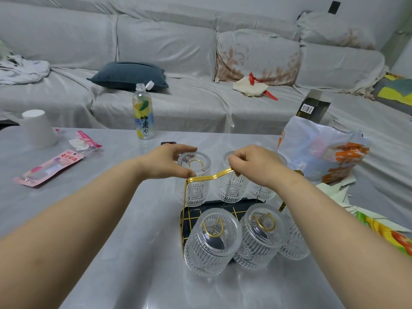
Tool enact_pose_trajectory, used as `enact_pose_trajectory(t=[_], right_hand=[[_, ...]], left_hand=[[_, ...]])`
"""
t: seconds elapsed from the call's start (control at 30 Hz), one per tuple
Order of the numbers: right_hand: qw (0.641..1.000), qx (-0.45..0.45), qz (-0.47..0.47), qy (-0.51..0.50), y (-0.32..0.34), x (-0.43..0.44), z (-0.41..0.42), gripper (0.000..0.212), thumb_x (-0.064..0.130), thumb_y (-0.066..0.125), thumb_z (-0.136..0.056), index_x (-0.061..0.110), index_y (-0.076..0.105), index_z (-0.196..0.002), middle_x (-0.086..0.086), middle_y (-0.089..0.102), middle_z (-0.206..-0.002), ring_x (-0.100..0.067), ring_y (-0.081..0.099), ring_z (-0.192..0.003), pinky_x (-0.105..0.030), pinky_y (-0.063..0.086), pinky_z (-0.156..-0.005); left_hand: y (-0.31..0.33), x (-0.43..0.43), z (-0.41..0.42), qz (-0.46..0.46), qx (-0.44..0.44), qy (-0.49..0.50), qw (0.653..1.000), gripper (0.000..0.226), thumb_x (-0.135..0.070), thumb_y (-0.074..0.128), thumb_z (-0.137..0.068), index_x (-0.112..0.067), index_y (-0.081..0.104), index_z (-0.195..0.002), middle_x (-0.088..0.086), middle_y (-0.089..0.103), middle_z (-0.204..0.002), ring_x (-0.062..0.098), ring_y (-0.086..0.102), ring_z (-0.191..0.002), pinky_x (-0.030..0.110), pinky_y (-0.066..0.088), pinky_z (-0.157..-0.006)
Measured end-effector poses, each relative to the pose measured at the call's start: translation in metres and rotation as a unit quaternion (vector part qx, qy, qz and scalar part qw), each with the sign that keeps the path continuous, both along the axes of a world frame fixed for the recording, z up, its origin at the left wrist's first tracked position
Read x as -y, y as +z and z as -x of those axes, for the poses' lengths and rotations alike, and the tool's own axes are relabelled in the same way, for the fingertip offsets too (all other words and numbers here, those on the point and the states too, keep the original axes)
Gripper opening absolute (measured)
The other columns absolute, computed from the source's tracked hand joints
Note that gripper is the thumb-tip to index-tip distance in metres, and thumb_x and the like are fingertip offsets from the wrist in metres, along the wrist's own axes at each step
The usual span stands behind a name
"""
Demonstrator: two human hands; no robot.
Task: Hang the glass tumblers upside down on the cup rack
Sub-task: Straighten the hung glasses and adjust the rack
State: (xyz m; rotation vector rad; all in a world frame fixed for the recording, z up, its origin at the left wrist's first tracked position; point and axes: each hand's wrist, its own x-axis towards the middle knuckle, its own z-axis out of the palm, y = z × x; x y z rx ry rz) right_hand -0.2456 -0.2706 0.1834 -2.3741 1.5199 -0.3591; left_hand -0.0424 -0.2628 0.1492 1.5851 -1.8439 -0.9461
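Note:
A gold wire cup rack (201, 178) with a black tray base (211, 207) stands on the grey table. Several ribbed glass tumblers hang on it upside down: a far left tumbler (193, 188), a far middle one (231, 188), a near left one (211, 241) and a near middle one (259, 237); more glass shows at the right, partly hidden by my arm. My left hand (166, 162) grips the far left tumbler at its upturned base. My right hand (252, 166) pinches the rack's gold top handle.
A lemon water bottle (143, 112) stands behind the rack. Pink packets (50, 167) and a white upturned cup (39, 129) lie left. A plastic bag (321, 150) with a dark box, plus colourful papers (383, 230), crowd the right. A grey sofa runs behind.

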Motion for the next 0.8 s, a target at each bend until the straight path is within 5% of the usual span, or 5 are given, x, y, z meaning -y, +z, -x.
enact_pose_trajectory(t=[0.57,0.8], right_hand=[[1.000,0.011,0.003,-0.004,-0.001,0.001,0.002,0.038,0.026,0.042,-0.081,0.020,0.043,-0.044,0.029,0.043,-0.028,-0.009,0.035,-0.041,-0.025,0.026,-0.048],[1.000,0.027,0.004,-0.010,-0.003,0.001,0.003,0.034,0.028,0.042,-0.082,0.020,0.046,-0.049,0.029,0.043,-0.028,-0.009,0.035,-0.043,-0.026,0.027,-0.048]], left_hand=[[0.006,-0.004,0.004,-0.025,0.015,-0.016,0.999,0.063,-0.012,0.069,-0.074,-0.024,0.040,-0.129,0.006,0.045,-0.137,0.025,0.038,-0.128,0.040,0.034,-0.108],[0.014,-0.018,0.005,0.005,-0.122,0.048,0.991,0.051,0.001,0.052,-0.081,-0.024,0.043,-0.125,0.014,0.045,-0.136,0.021,0.040,-0.125,0.028,0.031,-0.095]])
